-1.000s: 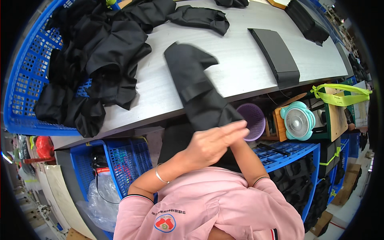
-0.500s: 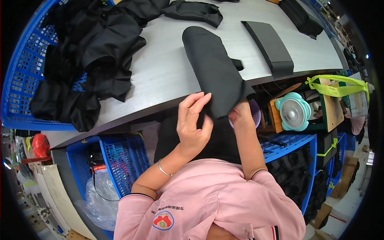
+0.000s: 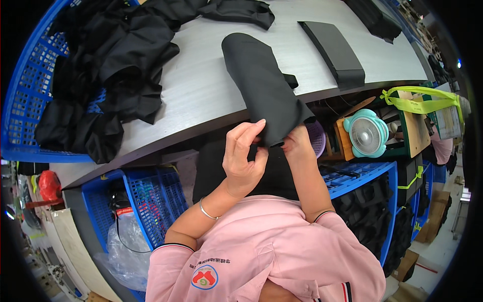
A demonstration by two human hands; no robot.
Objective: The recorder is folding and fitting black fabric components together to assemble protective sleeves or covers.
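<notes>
A long black fabric piece (image 3: 261,85) with a rounded far end and a short black tab on its right side lies partly on the grey table. Its near end hangs over the table's edge toward me. My left hand (image 3: 244,153) is at the left side of that near end, fingers curled, fingertips against the cloth's edge and thumb lower down. My right hand (image 3: 297,138) grips the near right corner, its fingertips hidden behind the cloth.
Crumpled black fabric pieces (image 3: 136,55) heap over a blue basket (image 3: 30,100) at left. A stack of flat black pieces (image 3: 334,53) lies on the table (image 3: 196,75) at right. Nearby are a turquoise fan (image 3: 366,133), a purple basket (image 3: 317,138) and blue crates (image 3: 156,196).
The fabric piece has shifted slightly left and toward me. My right hand has moved a little along with it; the left hand stays nearly in place. The whole view has shifted slightly.
</notes>
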